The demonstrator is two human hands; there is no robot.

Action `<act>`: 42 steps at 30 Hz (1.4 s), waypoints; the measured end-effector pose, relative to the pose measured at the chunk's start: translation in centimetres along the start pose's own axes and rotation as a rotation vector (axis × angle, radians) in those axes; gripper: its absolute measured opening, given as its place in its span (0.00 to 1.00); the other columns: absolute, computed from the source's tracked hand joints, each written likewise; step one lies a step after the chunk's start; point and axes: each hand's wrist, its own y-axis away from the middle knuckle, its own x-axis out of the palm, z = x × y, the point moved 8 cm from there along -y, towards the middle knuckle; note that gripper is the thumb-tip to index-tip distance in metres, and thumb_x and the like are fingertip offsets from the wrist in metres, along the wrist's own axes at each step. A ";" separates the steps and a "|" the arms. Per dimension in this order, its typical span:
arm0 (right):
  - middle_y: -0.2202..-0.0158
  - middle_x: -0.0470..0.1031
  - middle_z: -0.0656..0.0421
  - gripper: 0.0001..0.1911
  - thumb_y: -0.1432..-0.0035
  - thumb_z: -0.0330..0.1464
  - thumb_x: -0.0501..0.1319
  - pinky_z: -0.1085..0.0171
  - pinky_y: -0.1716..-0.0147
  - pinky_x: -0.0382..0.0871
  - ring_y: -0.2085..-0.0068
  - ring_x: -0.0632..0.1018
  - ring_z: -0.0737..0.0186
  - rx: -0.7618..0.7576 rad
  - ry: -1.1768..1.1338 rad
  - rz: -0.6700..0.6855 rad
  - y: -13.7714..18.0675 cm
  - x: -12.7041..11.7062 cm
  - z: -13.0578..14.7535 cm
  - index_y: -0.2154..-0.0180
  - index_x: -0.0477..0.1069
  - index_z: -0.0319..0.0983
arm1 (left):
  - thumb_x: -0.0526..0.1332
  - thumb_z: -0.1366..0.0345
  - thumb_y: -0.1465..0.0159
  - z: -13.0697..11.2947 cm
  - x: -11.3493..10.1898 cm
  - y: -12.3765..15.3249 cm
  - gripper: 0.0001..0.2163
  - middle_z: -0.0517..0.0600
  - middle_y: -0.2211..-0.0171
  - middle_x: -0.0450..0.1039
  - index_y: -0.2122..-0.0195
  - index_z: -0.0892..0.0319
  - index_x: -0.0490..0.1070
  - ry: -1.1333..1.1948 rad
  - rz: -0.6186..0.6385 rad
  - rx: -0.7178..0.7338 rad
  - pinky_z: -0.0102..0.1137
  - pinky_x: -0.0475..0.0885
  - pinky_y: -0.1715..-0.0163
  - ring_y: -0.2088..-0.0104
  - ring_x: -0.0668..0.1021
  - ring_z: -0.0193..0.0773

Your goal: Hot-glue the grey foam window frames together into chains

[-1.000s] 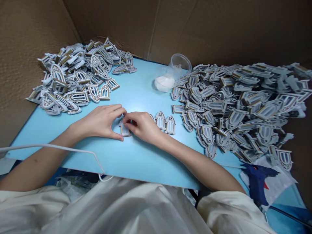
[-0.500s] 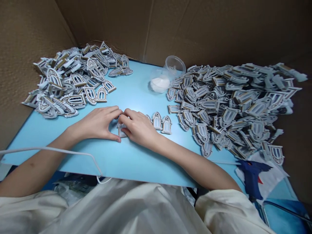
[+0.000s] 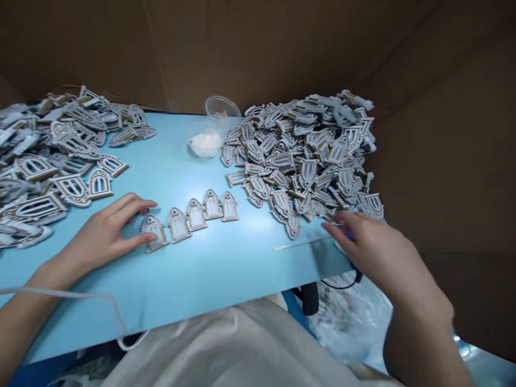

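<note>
My left hand (image 3: 110, 228) rests at the left end of a row of small grey-white arched window pieces. Its thumb lies over the leftmost window piece (image 3: 156, 231) and its index finger is apart above the top, so the hand is open around it. Several more pieces, such as the middle window piece (image 3: 196, 215), lie side by side with pale backs up. Over at the right, my right hand (image 3: 371, 247) is closed round a blue glue gun (image 3: 350, 235), mostly hidden beneath the fingers. A thin white glue stick (image 3: 300, 244) points left from it.
Heaps of window pieces stand at the left (image 3: 72, 134) and the right (image 3: 306, 161). Clear plastic cups, one holding white material (image 3: 206, 144), stand at the back. Cardboard walls (image 3: 262, 48) enclose the blue table (image 3: 193, 285). A white cable (image 3: 80, 294) crosses the lower left.
My right hand has left the window pieces and moved right to the glue gun. My left hand has stayed by the leftmost piece. The view has turned right, showing the whole row.
</note>
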 end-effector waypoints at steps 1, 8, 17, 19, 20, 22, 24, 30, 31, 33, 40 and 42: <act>0.59 0.80 0.45 0.20 0.22 0.46 0.54 0.57 0.69 0.60 0.60 0.81 0.43 0.119 0.057 -0.036 0.7 0.7 -2.9 0.54 0.77 0.39 | 0.61 0.47 0.26 -0.5 -0.2 -0.2 0.18 0.51 0.51 0.76 0.44 0.51 0.75 0.012 -0.029 0.008 0.35 0.72 0.57 0.59 0.78 0.44; 0.46 0.80 0.36 0.36 0.25 0.52 0.55 0.54 0.62 0.72 0.50 0.83 0.35 0.295 -0.071 -0.045 3.0 8.3 -8.8 0.34 0.70 0.30 | 0.62 0.56 0.24 -4.5 -0.8 -1.5 0.11 0.52 0.51 0.76 0.46 0.53 0.76 0.016 -0.197 0.123 0.35 0.73 0.55 0.56 0.79 0.44; 0.48 0.83 0.39 0.32 0.36 0.44 0.65 0.53 0.55 0.71 0.48 0.83 0.35 0.444 -0.457 -0.138 3.5 9.7 -11.0 0.37 0.75 0.33 | 0.60 0.60 0.22 -8.4 -0.5 -1.1 0.09 0.53 0.48 0.77 0.45 0.52 0.74 -0.136 -0.210 0.332 0.39 0.77 0.50 0.50 0.82 0.48; 0.52 0.84 0.43 0.29 0.42 0.45 0.66 0.53 0.55 0.70 0.51 0.81 0.38 0.461 -0.656 -0.176 3.8 10.2 -12.1 0.43 0.78 0.36 | 0.60 0.60 0.23 -8.6 -0.7 -1.0 0.08 0.54 0.49 0.78 0.46 0.52 0.74 -0.151 -0.225 0.350 0.38 0.77 0.53 0.51 0.83 0.48; 0.53 0.84 0.45 0.28 0.44 0.46 0.67 0.53 0.54 0.69 0.52 0.81 0.40 0.464 -0.747 -0.203 3.9 10.4 -12.6 0.46 0.79 0.38 | 0.60 0.60 0.23 -8.6 -0.8 -0.9 0.08 0.53 0.50 0.78 0.46 0.51 0.74 -0.149 -0.235 0.351 0.38 0.77 0.54 0.51 0.83 0.48; 0.54 0.83 0.47 0.27 0.47 0.47 0.67 0.53 0.54 0.69 0.53 0.80 0.42 0.471 -0.876 -0.257 4.3 10.7 -13.7 0.49 0.79 0.39 | 0.60 0.59 0.23 -8.6 -1.0 -0.9 0.07 0.52 0.51 0.79 0.48 0.50 0.74 -0.124 -0.254 0.337 0.38 0.77 0.55 0.52 0.83 0.48; 0.52 0.83 0.49 0.28 0.48 0.47 0.66 0.54 0.55 0.70 0.54 0.79 0.45 0.481 -0.945 -0.299 4.7 10.8 -14.7 0.50 0.78 0.40 | 0.60 0.56 0.24 -8.3 -1.0 -0.9 0.07 0.50 0.50 0.79 0.48 0.46 0.74 -0.089 -0.244 0.279 0.41 0.79 0.52 0.51 0.83 0.49; 0.68 0.72 0.61 0.25 0.52 0.49 0.68 0.58 0.67 0.70 0.69 0.72 0.60 0.453 -1.221 -0.399 5.7 9.2 -16.1 0.57 0.71 0.42 | 0.63 0.56 0.27 -7.8 -0.6 -1.0 0.10 0.49 0.46 0.77 0.47 0.41 0.75 -0.001 -0.166 0.162 0.49 0.78 0.44 0.46 0.82 0.55; 0.70 0.70 0.62 0.24 0.52 0.49 0.69 0.59 0.68 0.70 0.71 0.71 0.61 0.435 -1.277 -0.403 5.8 8.8 -15.9 0.59 0.69 0.43 | 0.64 0.56 0.28 -7.8 -0.6 -1.0 0.10 0.49 0.47 0.78 0.47 0.41 0.76 0.011 -0.171 0.164 0.49 0.78 0.45 0.46 0.82 0.55; 0.72 0.67 0.64 0.23 0.52 0.48 0.73 0.60 0.69 0.70 0.73 0.69 0.64 0.394 -1.406 -0.415 5.9 7.8 -15.2 0.61 0.69 0.44 | 0.65 0.56 0.29 -7.8 -0.5 -1.0 0.10 0.50 0.47 0.79 0.47 0.42 0.77 0.025 -0.189 0.177 0.48 0.78 0.45 0.47 0.82 0.55; 0.78 0.69 0.63 0.16 0.42 0.47 0.68 0.61 0.75 0.63 0.78 0.68 0.64 0.115 -1.527 -0.342 3.5 4.2 -7.3 0.61 0.75 0.42 | 0.59 0.49 0.25 -8.8 1.6 -3.2 0.19 0.58 0.42 0.77 0.41 0.54 0.76 -0.054 -0.090 0.175 0.48 0.73 0.40 0.42 0.79 0.57; 0.76 0.73 0.60 0.19 0.41 0.49 0.67 0.60 0.74 0.65 0.77 0.71 0.62 -0.036 -1.427 -0.255 2.1 3.1 -3.1 0.60 0.78 0.40 | 0.58 0.44 0.26 -9.4 2.9 -4.7 0.27 0.61 0.39 0.75 0.35 0.57 0.73 -0.089 -0.023 0.145 0.51 0.72 0.38 0.40 0.77 0.59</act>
